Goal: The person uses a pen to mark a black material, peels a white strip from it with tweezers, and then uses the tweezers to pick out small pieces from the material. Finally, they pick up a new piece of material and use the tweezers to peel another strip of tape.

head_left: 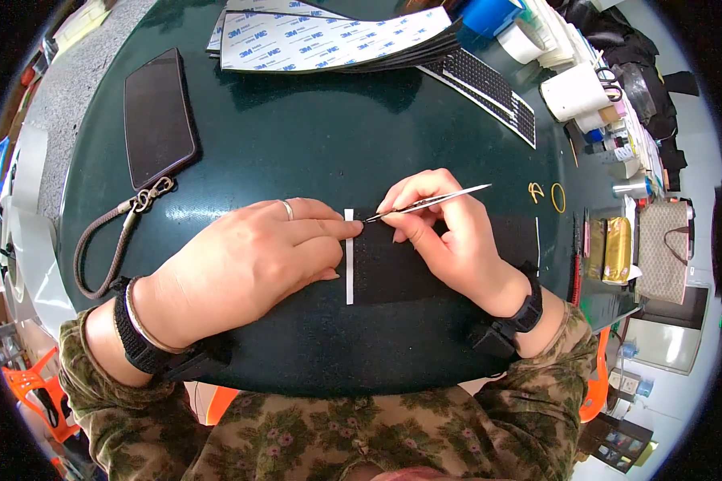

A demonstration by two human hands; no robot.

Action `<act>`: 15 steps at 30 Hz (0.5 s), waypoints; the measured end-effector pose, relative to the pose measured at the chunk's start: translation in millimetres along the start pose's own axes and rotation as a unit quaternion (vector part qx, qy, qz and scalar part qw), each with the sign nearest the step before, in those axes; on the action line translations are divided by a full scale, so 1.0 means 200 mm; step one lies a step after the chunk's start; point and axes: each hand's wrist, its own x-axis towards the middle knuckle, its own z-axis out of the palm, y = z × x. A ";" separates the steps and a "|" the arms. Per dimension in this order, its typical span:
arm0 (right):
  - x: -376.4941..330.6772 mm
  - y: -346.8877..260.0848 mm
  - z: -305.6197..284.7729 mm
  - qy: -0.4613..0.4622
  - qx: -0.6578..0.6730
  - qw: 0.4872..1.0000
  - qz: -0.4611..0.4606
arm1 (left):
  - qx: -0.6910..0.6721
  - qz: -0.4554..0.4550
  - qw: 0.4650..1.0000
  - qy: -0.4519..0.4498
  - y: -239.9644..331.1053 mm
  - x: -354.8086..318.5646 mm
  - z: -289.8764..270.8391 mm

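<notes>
A black sheet (425,276) lies on the dark green table, a white strip (350,280) along its left edge. My right hand (449,236) is closed around slender silver tweezers (437,200), whose dark tips reach the sheet's upper left corner. Beside those tips, my left hand (257,248) rests low with its fingers stretched out. One left fingertip crosses the white strip and touches the sheet's corner; the thumb is mostly hidden. Whether anything tiny sits between the tweezer tips is too small to tell.
A phone (159,120) with a wrist strap (104,276) lies at left. White-backed sheets (329,38) and dotted black strips (489,92) are at the back. Rubber bands (558,198), a paper roll (573,92), scissors (610,82) and a yellow packet (616,250) line the right side.
</notes>
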 end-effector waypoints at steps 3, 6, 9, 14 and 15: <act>0.00 0.01 -0.01 -0.004 0.028 0.999 0.023 | 0.005 0.004 1.000 -0.004 0.00 0.00 -0.01; 0.00 0.02 -0.01 0.003 0.063 0.997 0.043 | 0.008 0.003 1.000 -0.010 0.00 0.01 -0.01; 0.00 0.02 -0.01 0.017 0.106 0.992 0.060 | 0.006 0.005 1.000 -0.001 0.00 0.00 0.00; 0.00 0.00 0.00 0.024 0.052 0.998 0.030 | 0.006 0.008 1.000 0.002 -0.01 0.00 0.00; 0.00 0.00 0.00 0.018 0.031 0.999 0.024 | 0.007 0.008 1.000 0.003 -0.01 0.00 0.00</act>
